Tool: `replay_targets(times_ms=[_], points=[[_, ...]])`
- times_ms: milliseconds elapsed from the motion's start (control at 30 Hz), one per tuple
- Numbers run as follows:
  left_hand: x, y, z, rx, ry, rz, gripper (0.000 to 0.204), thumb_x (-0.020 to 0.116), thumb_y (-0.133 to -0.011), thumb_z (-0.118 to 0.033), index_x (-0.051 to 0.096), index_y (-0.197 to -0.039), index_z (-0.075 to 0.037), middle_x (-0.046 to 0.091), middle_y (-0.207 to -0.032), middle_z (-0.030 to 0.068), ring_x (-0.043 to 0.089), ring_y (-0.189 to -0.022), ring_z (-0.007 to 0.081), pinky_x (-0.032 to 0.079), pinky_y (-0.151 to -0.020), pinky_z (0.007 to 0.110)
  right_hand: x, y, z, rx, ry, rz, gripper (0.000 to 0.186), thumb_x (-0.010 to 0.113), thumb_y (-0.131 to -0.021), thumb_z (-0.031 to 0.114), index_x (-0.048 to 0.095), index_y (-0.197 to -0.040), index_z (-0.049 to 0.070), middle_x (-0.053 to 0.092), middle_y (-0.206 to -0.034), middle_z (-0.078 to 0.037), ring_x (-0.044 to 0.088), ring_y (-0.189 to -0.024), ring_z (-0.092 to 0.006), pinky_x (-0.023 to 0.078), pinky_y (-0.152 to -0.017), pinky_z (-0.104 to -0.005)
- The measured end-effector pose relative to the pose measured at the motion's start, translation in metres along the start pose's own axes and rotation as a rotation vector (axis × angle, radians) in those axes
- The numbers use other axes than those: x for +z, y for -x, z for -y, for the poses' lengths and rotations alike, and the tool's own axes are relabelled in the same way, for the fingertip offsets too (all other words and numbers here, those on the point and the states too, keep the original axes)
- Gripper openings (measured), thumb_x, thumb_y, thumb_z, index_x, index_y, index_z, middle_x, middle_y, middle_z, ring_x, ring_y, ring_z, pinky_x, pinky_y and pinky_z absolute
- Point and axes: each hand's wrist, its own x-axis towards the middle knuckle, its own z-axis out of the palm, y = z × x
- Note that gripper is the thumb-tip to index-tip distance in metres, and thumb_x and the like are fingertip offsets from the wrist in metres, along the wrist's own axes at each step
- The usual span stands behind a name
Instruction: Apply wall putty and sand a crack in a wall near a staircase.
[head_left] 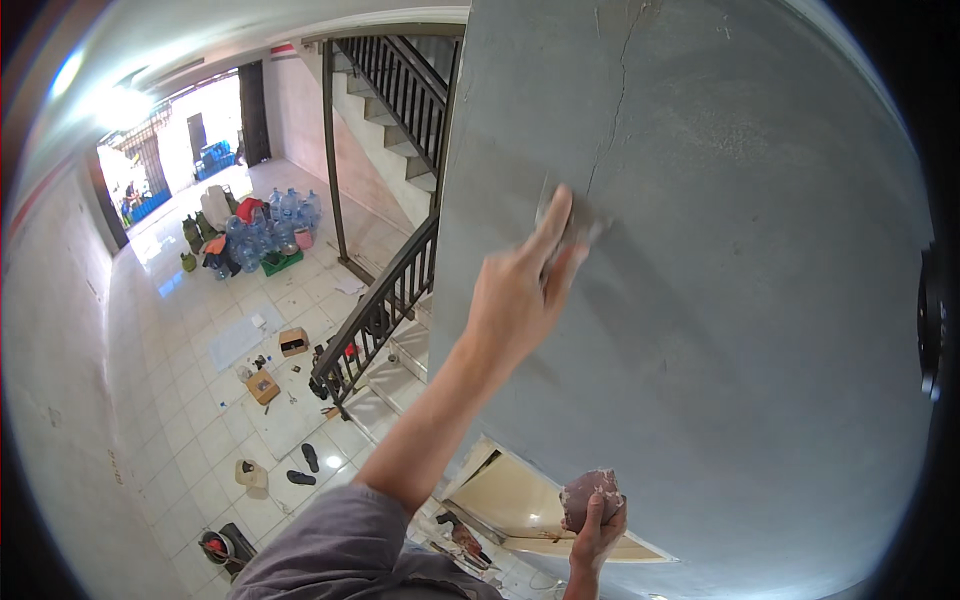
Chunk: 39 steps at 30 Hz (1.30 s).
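My left hand reaches up to a grey wall, its index finger stretched along a thin flat scraper. The scraper is blurred and partly hidden by the fingers; its blade appears to lie against the wall. A dark, jagged crack runs down the wall to just above it. Lower down, my right hand grips a flat reddish-brown slab with broken edges and whitish smears, thumb on its near face.
A dark metal stair railing stands left of the wall. Below is a pale opening. On the tiled floor lie cardboard boxes, sandals and several blue water jugs. A round black object is at the right edge.
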Motion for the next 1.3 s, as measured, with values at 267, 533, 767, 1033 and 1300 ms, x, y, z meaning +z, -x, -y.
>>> replay_targets(times_ms=[267,533,767,1033,1300], points=[[-0.014,-0.067,-0.026,0.023,-0.074,0.001,0.057,0.069,-0.099,-0.017,0.048,-0.151,-0.007,0.068,-0.075,0.0219,0.064,-0.055,0.0347,0.053,-0.058,0.036,0.004,-0.002,0.036,0.094,0.056,-0.005,0.025,0.067,-0.097,0.027,0.063,-0.096,0.002,0.065,-0.089,-0.005,0.057,-0.077,-0.0127,0.052,-0.068,-0.0312],[-0.001,-0.01,-0.009,0.043,0.027,-0.039,0.052,0.068,-0.098,-0.012,0.053,-0.147,-0.002,0.067,-0.083,0.0273,0.045,-0.054,0.0144,0.047,-0.058,0.027,0.012,-0.005,0.057,0.102,0.089,0.009,0.028,0.067,-0.094,0.027,0.067,-0.098,-0.002,0.07,-0.087,-0.012,0.062,-0.078,-0.0199,0.052,-0.072,-0.0378],[-0.021,-0.071,-0.047,-0.092,-0.074,0.087,0.054,0.068,-0.099,-0.012,0.051,-0.148,-0.002,0.068,-0.102,0.0322,0.046,-0.052,0.021,0.051,-0.06,0.028,0.016,-0.009,0.056,0.143,0.061,0.042,0.032,0.068,-0.094,0.029,0.067,-0.099,-0.002,0.07,-0.088,-0.012,0.063,-0.079,-0.0203,0.052,-0.073,-0.0376],[-0.005,-0.062,-0.036,-0.017,-0.085,-0.03,0.056,0.065,-0.101,-0.017,0.046,-0.152,-0.004,0.062,-0.065,0.0226,0.064,-0.052,0.0374,0.049,-0.054,0.038,0.016,-0.009,0.049,0.099,0.082,0.026,0.032,0.068,-0.094,0.029,0.068,-0.1,-0.002,0.07,-0.088,-0.013,0.063,-0.079,-0.0219,0.052,-0.073,-0.0389],[0.004,-0.037,-0.025,0.026,0.02,-0.045,0.051,0.067,-0.1,-0.017,0.053,-0.145,0.002,0.058,-0.072,0.0245,0.05,-0.061,0.008,0.048,-0.058,0.027,0.014,-0.008,0.053,0.092,0.142,0.038,0.031,0.067,-0.094,0.028,0.068,-0.099,-0.002,0.071,-0.088,-0.014,0.065,-0.08,-0.0235,0.052,-0.074,-0.0398]])
